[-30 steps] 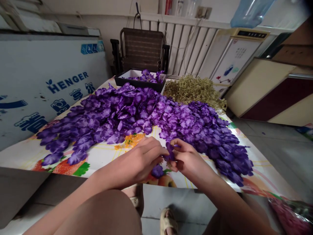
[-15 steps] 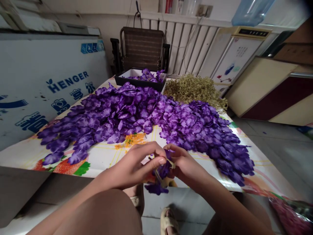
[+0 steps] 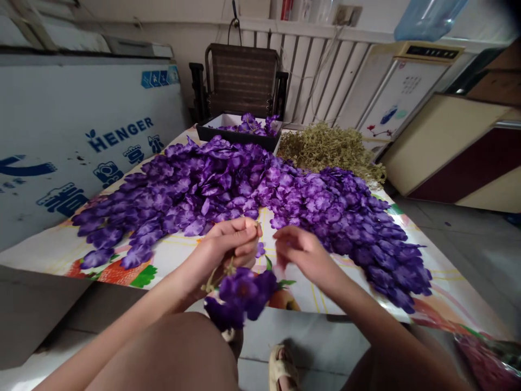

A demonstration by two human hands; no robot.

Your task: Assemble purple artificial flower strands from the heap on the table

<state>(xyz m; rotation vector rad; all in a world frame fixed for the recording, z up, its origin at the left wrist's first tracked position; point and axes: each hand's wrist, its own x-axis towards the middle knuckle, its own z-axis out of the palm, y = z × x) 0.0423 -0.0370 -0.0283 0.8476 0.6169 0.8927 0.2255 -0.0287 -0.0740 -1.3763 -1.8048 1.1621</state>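
My left hand (image 3: pixel 238 241) is closed around the stem of an artificial flower sprig (image 3: pixel 244 293), its thumb and forefinger pinched near the stem's end. The sprig's purple blooms hang below that hand, over the table's front edge, with pale green stem parts beside the wrist. To the right, my right hand (image 3: pixel 297 250) is apart from the sprig, fingers loosely curved and spread, slightly blurred, with nothing visible in them. Beyond both hands lie heaped purple petals, one pile on the left (image 3: pixel 179 184) and one on the right (image 3: pixel 337 212).
A black-rimmed tray (image 3: pixel 240 138) with purple flowers stands at the back of the table. Beside it is a heap of greenish-yellow stems (image 3: pixel 334 146). A white freezer (image 3: pixel 122 98) borders the left, a chair (image 3: pixel 244 76) the far side. A water dispenser (image 3: pixel 401 92) stands back right.
My hands have come apart; the right one has let go of the sprig. My left hand has moved slightly left and up, and the blooms now hang larger below it.
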